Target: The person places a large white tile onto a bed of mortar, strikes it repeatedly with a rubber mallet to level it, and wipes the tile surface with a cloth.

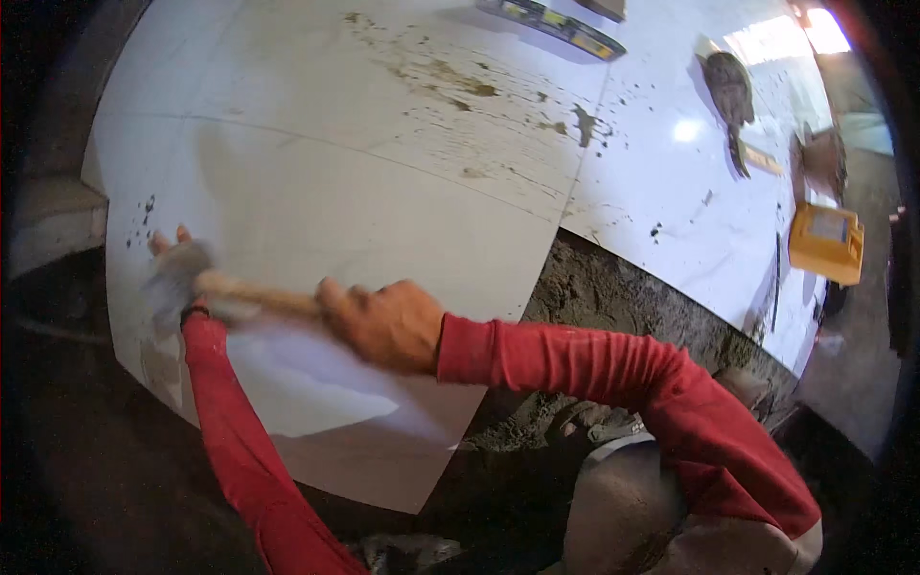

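Pointing leftward, the mallet [240, 289] is above the pale tile [335, 201], its long axis sloping slightly down toward the right hand [388, 321], whose fingers clamp its wooden handle. Its blurred head mostly hides the left hand [161, 241]; two visible fingertips stand apart. Beyond lie a spirit level [561, 31] and dark trowel-like tool [729, 94]. The yellow box's [826, 241] contents cannot be told.

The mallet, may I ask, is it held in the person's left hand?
No, the right hand holds the mallet by its wooden handle.
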{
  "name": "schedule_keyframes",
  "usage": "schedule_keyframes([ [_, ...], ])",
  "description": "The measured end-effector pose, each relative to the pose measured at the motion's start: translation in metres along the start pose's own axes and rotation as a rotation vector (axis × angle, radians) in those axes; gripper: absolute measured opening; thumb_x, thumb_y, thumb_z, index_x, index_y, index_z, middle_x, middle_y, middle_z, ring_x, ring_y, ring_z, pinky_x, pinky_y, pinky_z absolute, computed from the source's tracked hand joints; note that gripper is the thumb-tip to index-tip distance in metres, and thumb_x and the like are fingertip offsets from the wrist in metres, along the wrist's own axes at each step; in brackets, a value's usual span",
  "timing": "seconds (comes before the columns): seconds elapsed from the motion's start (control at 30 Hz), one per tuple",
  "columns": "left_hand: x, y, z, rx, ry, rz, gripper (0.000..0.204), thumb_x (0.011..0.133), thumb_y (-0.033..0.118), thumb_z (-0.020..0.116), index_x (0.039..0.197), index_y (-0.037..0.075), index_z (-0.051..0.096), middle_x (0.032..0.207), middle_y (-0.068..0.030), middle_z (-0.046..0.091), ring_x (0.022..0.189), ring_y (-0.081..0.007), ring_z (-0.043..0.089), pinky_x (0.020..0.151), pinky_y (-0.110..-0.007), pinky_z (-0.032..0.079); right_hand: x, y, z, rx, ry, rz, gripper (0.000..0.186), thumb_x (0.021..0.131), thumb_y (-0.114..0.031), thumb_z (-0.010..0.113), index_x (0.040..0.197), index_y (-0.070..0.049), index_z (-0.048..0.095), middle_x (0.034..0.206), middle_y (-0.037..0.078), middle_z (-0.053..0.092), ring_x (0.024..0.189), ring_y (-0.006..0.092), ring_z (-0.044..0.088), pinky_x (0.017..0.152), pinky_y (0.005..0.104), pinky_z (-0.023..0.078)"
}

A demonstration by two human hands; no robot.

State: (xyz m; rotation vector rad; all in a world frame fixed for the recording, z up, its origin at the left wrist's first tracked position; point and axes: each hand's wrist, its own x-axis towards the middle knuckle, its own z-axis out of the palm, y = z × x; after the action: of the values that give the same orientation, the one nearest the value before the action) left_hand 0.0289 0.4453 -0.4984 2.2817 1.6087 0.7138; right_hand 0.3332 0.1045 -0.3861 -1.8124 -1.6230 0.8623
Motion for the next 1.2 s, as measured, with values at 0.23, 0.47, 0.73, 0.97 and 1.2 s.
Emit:
schedule_keyframes([
  [0.23,-0.008,0.006,0.044,0.255,0.016,-0.055,0.064,0.103,0.042,0.041,0.151,0.001,0.03,0.156,-0.0209,0.03,0.147,-0.0361,0.025,0.12,-0.042,0.021,0.012,0.02,-0.009,-0.003,-0.095,0.079,0.023,0.097,-0.026,0.054,0.104,-0.005,0.046,0.064,0.016,0.062,0.051,0.0369,0.062,0.045,0.0476,0.049],
  [0.47,0.006,0.089,0.062,0.703,-0.145,-0.209,0.071,0.098,0.051,0.042,0.153,0.009,0.028,0.154,-0.0136,0.039,0.143,-0.0346,0.034,0.118,-0.048,0.025,0.006,0.043,-0.017,-0.081,0.045,-0.02,0.027,0.096,-0.028,0.055,0.107,-0.005,0.046,0.072,0.016,0.064,0.055,0.0372,0.064,0.044,0.0486,0.049],
  [0.73,-0.027,0.092,0.03,0.549,0.34,0.127,0.065,0.091,0.04,0.062,0.144,0.007,0.044,0.151,-0.019,0.041,0.14,-0.0403,0.036,0.114,-0.052,0.029,0.021,0.019,-0.021,0.009,0.147,-0.217,0.027,0.093,-0.022,0.064,0.103,-0.004,0.047,0.063,0.016,0.061,0.05,0.0357,0.062,0.044,0.0433,0.048],
  [0.97,-0.026,0.051,0.033,0.654,0.038,0.132,0.079,0.095,0.051,0.046,0.157,0.012,0.016,0.162,-0.0128,0.021,0.147,-0.0398,0.024,0.114,-0.063,0.022,0.011,0.014,-0.022,-0.012,0.074,-0.116,0.027,0.096,-0.027,0.058,0.105,-0.007,0.042,0.071,0.017,0.065,0.051,0.0382,0.062,0.043,0.0475,0.047],
  [1.2,-0.024,0.069,0.038,0.555,0.284,0.241,0.073,0.093,0.034,0.058,0.153,0.008,0.025,0.161,-0.0187,0.021,0.146,-0.0409,0.024,0.115,-0.059,0.026,-0.001,-0.015,-0.04,0.059,0.139,-0.116,0.025,0.097,-0.028,0.056,0.101,-0.008,0.042,0.071,0.018,0.065,0.053,0.0393,0.063,0.044,0.0486,0.048],
])
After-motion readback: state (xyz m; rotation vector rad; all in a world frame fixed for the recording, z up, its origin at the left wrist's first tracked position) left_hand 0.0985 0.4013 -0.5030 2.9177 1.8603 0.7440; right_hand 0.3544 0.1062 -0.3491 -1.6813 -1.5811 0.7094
